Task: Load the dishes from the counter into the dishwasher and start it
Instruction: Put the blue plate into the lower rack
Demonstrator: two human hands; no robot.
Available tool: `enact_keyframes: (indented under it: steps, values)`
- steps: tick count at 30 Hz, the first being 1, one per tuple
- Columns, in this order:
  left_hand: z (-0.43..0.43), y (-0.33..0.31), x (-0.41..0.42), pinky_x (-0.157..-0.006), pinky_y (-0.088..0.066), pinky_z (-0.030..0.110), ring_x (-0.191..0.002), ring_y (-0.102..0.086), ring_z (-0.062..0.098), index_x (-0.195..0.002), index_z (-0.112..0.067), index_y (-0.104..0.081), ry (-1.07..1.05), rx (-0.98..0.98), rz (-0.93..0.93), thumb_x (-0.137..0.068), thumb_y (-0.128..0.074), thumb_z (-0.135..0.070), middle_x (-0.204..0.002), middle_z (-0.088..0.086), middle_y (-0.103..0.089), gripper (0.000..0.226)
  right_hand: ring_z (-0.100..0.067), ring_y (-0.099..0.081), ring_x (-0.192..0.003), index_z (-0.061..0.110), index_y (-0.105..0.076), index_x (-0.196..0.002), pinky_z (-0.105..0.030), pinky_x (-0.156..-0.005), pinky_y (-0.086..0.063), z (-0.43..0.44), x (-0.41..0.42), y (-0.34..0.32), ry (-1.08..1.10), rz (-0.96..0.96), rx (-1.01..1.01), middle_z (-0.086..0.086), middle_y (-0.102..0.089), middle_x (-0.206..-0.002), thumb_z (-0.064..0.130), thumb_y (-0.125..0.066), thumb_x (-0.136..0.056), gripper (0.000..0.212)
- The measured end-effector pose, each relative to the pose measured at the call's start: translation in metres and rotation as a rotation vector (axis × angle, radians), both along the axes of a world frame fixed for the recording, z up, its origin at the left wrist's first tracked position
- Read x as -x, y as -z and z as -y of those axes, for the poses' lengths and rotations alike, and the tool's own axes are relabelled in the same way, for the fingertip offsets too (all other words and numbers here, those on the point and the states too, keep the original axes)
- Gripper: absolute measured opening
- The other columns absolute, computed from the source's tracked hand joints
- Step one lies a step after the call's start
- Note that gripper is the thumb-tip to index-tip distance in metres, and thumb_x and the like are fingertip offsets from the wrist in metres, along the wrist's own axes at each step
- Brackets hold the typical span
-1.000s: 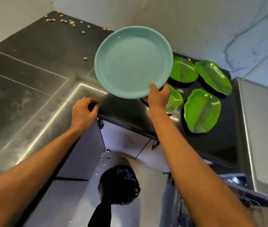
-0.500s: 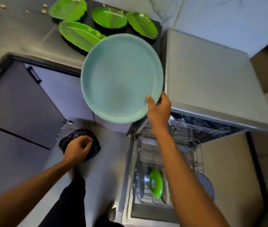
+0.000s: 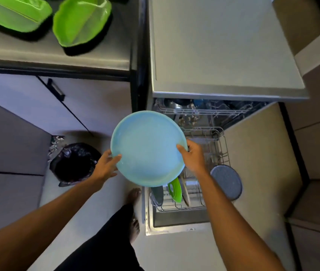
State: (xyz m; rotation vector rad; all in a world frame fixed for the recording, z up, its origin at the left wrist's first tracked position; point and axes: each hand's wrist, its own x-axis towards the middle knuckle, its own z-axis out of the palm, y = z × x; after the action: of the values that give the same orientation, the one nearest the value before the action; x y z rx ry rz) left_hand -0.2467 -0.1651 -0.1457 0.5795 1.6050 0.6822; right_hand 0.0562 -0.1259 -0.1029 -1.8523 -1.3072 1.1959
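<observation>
Both hands now hold the blue plate (image 3: 147,148). Half a second ago the right hand carried it alone, high up against the counter's front edge, while the left hand hung down by the bin with its fingers curled on nothing. The left hand (image 3: 105,166) has come up to the plate's left rim, thumb laid on the upper face and fingers tucked beneath. The right hand (image 3: 193,156) grips the right rim the same way, thumb on top and the other fingers hidden behind the plate.

The plate has come down and sits in the air, face up and slightly tilted, over the left edge of the pulled-out lower rack (image 3: 219,151) of the open dishwasher (image 3: 223,45).

In the rack's front left corner a green plate (image 3: 174,189) stands on edge between other dishes, as before. A grey round dish (image 3: 226,181) stands at the rack's right edge.

Two green leaf-shaped dishes (image 3: 14,13) (image 3: 81,20) lie on the counter (image 3: 57,53) near its right edge. The bin (image 3: 75,163), lined with a black bag, stands on the floor just left of the left hand.
</observation>
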Motion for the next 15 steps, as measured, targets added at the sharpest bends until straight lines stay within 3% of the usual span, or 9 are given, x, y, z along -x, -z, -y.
enact_keyframes:
  steps: [4, 7, 12, 15]
  values:
    - [-0.013, 0.03, -0.007, -0.07, -0.059, 0.043, -0.088, -0.064, 0.031, -0.107, -0.007, -0.053, 0.016, -0.005, -0.106, -0.1, -0.056, -0.012, -0.096, 0.007, -0.064, 0.01, -0.031, -0.072, -0.092, 0.015, -0.073, -0.101, -0.054, -0.083, -0.059, -0.004, -0.015, 0.054, 0.117, -0.128, 0.212, -0.009, -0.075, -0.1, 0.01, -0.07, -0.093, 0.01]
    - [-0.026, 0.048, -0.01, -0.073, -0.059, 0.053, -0.086, -0.066, 0.03, -0.112, -0.007, -0.052, 0.058, 0.003, -0.161, -0.1, -0.055, -0.014, -0.098, 0.01, -0.066, 0.013, -0.031, -0.071, -0.095, 0.022, -0.07, -0.102, -0.054, -0.086, -0.058, -0.008, -0.021, 0.1, 0.12, -0.098, 0.359, -0.007, -0.074, -0.103, 0.011, -0.073, -0.087, 0.018]
    - [-0.05, 0.061, -0.021, -0.076, -0.059, 0.057, -0.088, -0.067, 0.03, -0.113, -0.012, -0.051, 0.072, 0.039, -0.211, -0.1, -0.056, -0.013, -0.102, 0.01, -0.065, 0.014, -0.027, -0.067, -0.093, 0.02, -0.065, -0.116, -0.04, -0.08, -0.057, -0.002, -0.016, 0.145, 0.285, -0.047, 0.388, -0.004, -0.069, -0.105, 0.021, -0.071, -0.088, 0.029]
    - [-0.066, 0.071, -0.034, -0.069, -0.061, 0.051, -0.092, -0.067, 0.032, -0.123, -0.01, -0.054, 0.094, 0.023, -0.278, -0.098, -0.058, -0.012, -0.109, 0.012, -0.065, 0.026, -0.025, -0.066, -0.089, 0.026, -0.065, -0.103, -0.029, -0.068, -0.052, 0.014, -0.018, 0.17, 0.465, -0.087, 0.331, -0.003, -0.07, -0.102, 0.017, -0.07, -0.088, 0.018]
